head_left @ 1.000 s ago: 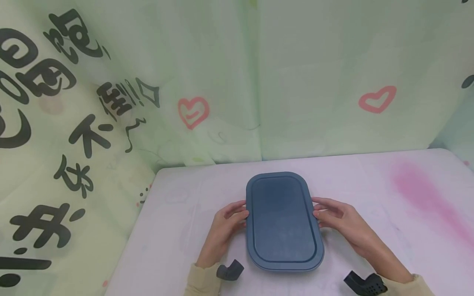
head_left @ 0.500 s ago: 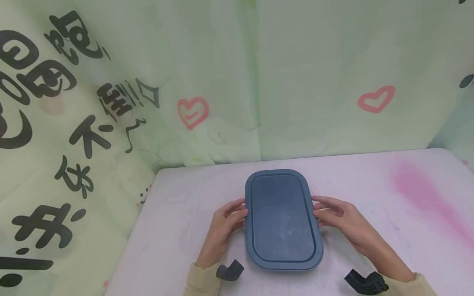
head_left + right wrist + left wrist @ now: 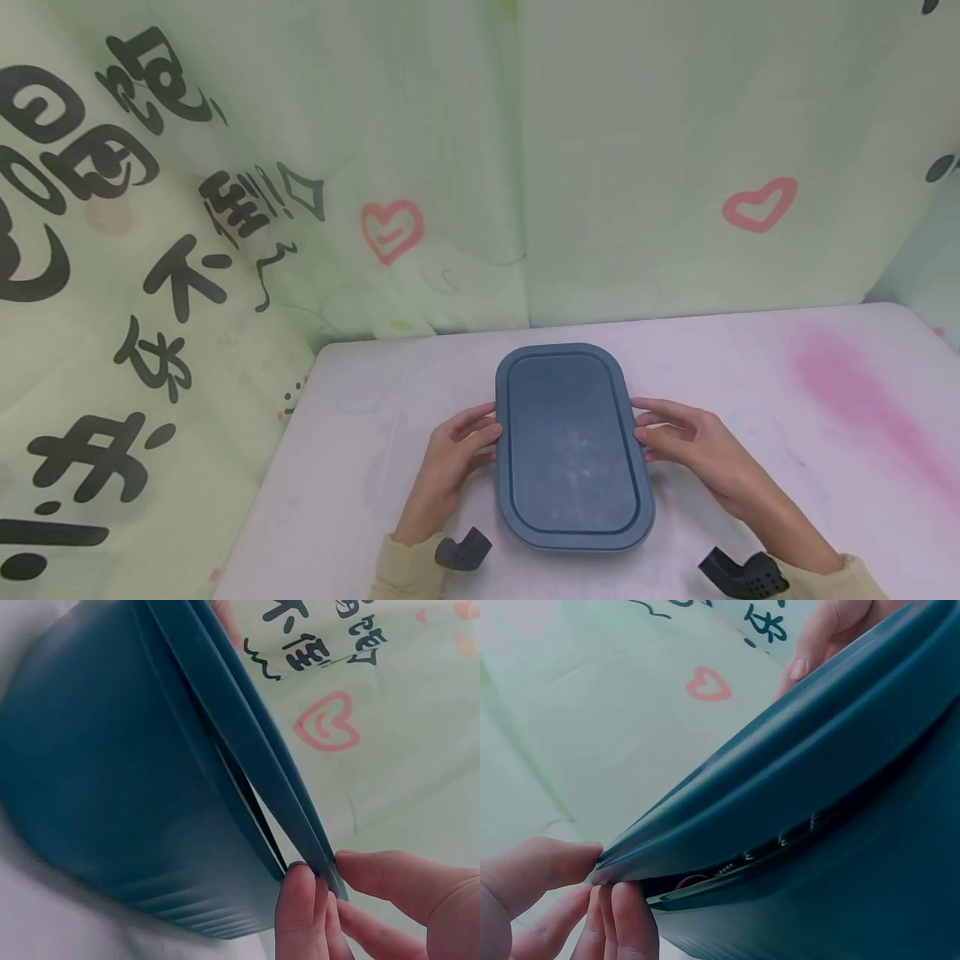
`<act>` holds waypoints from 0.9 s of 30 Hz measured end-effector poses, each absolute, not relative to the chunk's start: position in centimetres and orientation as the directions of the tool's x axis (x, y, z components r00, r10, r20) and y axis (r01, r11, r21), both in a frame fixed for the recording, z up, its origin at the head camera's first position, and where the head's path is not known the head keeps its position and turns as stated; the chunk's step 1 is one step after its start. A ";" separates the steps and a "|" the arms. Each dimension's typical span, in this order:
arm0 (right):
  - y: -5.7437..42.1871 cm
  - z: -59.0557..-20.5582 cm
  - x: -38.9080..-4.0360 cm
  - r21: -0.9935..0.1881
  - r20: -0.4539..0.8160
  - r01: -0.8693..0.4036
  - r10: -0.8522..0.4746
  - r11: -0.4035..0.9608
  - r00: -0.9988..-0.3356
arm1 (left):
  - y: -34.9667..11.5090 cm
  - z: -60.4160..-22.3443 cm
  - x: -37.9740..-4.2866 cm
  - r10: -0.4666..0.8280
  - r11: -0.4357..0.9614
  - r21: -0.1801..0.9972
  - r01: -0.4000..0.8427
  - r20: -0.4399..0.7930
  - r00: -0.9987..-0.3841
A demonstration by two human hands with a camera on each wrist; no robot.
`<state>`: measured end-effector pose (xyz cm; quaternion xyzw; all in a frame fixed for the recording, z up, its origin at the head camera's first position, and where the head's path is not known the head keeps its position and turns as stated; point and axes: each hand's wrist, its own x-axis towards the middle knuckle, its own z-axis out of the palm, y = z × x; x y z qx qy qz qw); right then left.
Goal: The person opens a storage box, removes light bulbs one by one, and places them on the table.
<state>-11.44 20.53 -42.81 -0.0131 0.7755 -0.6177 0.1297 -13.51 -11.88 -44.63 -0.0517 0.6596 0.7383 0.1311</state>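
In the head view a blue-grey lid (image 3: 573, 442), rectangular with rounded corners, covers the top of a deep box. My left hand (image 3: 446, 467) pinches the lid's left rim between thumb and fingers. On the opposite side my right hand (image 3: 693, 450) pinches the right rim the same way. Both wrist views reveal a gap between the lid and the box (image 3: 112, 765), wider near the fingers. Through this gap, the left wrist view shows small pale marks and a reddish-brown curved edge inside. Most of the box's interior is hidden by the lid.
A table (image 3: 360, 467) with a pale pinkish-white cover and a pink patch supports the box. Behind it hangs a pale green curtain (image 3: 637, 150) with hearts; dark lettering marks its left side. A dark wrist mount (image 3: 465, 550) sits at each cuff.
The lid's far edge has risen slightly since a second ago, and a faint pale sheen has appeared on its top. Both hands keep their hold on the rim. The view has shifted slightly.
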 end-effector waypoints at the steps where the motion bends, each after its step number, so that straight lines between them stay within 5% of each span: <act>1: 20.5 -42.8 -11.5 -0.962 -0.180 0.135 -0.181 0.236 -0.967 | -11.9 -44.6 -13.5 0.125 -0.098 0.960 -0.261 -0.248 -0.961; 27: 18.6 -41.5 -12.0 -0.971 -0.118 0.048 -0.292 0.235 -0.949 | -14.3 -44.2 -13.3 0.086 -0.080 0.964 -0.254 -0.247 -0.965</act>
